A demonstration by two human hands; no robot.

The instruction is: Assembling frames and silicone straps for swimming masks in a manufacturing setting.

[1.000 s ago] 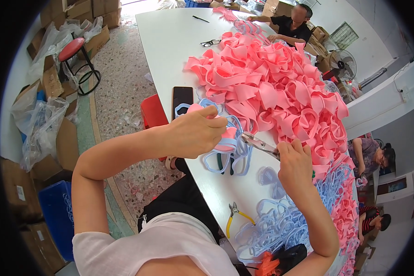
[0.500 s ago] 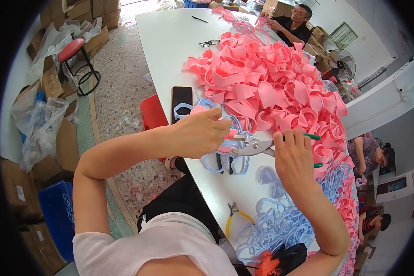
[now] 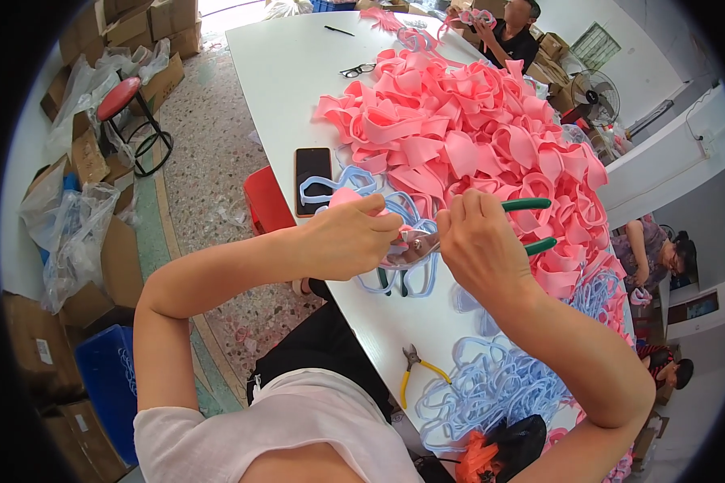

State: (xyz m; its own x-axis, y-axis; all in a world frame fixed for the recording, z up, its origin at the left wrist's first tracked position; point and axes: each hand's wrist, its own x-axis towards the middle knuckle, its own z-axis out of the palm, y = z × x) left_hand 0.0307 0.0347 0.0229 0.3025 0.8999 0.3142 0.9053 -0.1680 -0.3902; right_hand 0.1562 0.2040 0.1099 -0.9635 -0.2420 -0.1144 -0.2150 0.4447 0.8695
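We have our left hand point(image 3: 354, 233) clamped on a pink strap point(image 3: 344, 197), fingers pinched together, probably so that the strap stays steady against the tool. Our right hand point(image 3: 483, 241) is wrapped around the green-handled clippers point(image 3: 528, 205), gripping close to the pivot, perhaps for finer control of the tips; the handles stand spread beyond the knuckles. The metal end points at our left fingertips, right beside the pink held there, though we cannot tell whether it bites. Blue frames point(image 3: 354, 179) lie just beyond and under our left hand, likely kept there for easy reach, and a phone point(image 3: 312, 177) sits past them to the left.

The surface point(image 3: 270, 72) is white and smooth. Ahead of our right hand rises a heap of pink straps point(image 3: 459, 121); nearer our body than that hand lies a tangle of blue loops point(image 3: 491, 394), with yellow-handled pliers point(image 3: 415, 370) to its left. Far ahead of our left hand rest glasses point(image 3: 357, 71) and a pen point(image 3: 339, 30).

Out in the room, well left of our left hand, we see a red stool point(image 3: 119, 98), cardboard boxes and a blue bin point(image 3: 109, 378). Far ahead to the right, a co-worker point(image 3: 511, 36) handles a pink piece near a fan point(image 3: 596, 97).
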